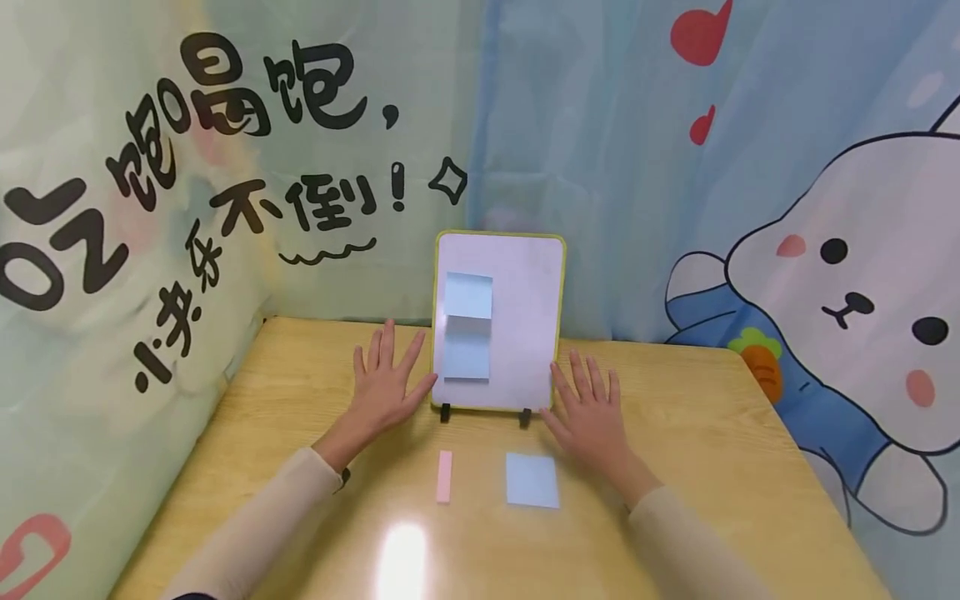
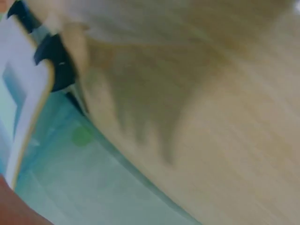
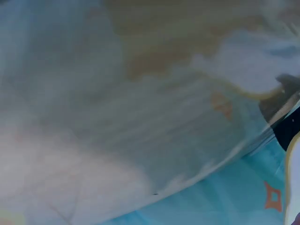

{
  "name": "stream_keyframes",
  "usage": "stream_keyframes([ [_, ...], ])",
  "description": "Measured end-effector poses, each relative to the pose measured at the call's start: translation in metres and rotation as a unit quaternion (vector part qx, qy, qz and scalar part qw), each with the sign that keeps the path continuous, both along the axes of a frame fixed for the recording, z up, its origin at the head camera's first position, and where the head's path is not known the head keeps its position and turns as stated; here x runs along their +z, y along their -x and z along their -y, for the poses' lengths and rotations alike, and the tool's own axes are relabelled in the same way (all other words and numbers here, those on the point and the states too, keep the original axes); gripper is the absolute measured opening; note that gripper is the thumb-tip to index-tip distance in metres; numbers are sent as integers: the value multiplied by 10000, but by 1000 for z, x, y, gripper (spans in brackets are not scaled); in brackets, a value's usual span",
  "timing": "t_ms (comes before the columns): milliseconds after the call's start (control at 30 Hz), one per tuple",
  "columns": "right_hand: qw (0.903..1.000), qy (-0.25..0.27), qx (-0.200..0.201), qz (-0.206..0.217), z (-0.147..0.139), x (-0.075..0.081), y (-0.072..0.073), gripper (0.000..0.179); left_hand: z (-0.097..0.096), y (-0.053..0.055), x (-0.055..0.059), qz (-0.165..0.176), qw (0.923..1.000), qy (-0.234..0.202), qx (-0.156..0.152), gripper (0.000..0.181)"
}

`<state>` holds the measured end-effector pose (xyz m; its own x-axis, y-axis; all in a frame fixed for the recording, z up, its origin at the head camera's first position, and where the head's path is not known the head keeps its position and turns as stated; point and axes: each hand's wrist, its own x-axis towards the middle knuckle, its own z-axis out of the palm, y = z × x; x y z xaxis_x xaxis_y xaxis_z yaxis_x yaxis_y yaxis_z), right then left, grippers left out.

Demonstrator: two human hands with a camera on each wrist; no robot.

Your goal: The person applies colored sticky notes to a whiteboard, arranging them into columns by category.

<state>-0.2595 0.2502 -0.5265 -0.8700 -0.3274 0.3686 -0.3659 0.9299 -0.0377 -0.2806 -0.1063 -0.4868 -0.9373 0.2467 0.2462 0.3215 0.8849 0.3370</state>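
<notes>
A small whiteboard (image 1: 525,325) with a yellow rim stands upright toward the back of the table. Two light-blue sticky notes (image 1: 468,296) are on its left half, one above the other. Fingers spread, my left hand (image 1: 382,385) is at the board's left side, its thumb tip right at the rim. On the other side, my right hand (image 1: 594,417) is spread too, fingertips close to the lower right edge. Neither hand holds anything. A pink paper strip (image 1: 444,477) and a light-blue square of sticky notes (image 1: 532,481) lie on the wood in front of the board.
Black feet (image 1: 446,413) support the whiteboard on the wooden table (image 1: 315,358). Behind it hangs a printed curtain (image 1: 585,167) with large lettering and a cartoon animal. Part of the board (image 2: 28,61) and a black support (image 2: 55,61) show in the left wrist view.
</notes>
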Motion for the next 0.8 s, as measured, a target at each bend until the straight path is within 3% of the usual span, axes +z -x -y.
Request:
stream_keyframes([
  [133,9995,40,-138,271,-12,4,-6,71,19,-10,-7,116,9981,595,-123,72],
  [300,9987,43,-255,439,-22,12,-11,72,42,-20,-10,183,9956,914,-68,73],
  [467,9987,44,-287,425,-31,24,-16,74,52,-26,-10,216,9954,932,-57,74],
  [800,9976,3,-293,622,-34,29,-30,71,55,-37,-16,267,9957,879,-122,73],
])
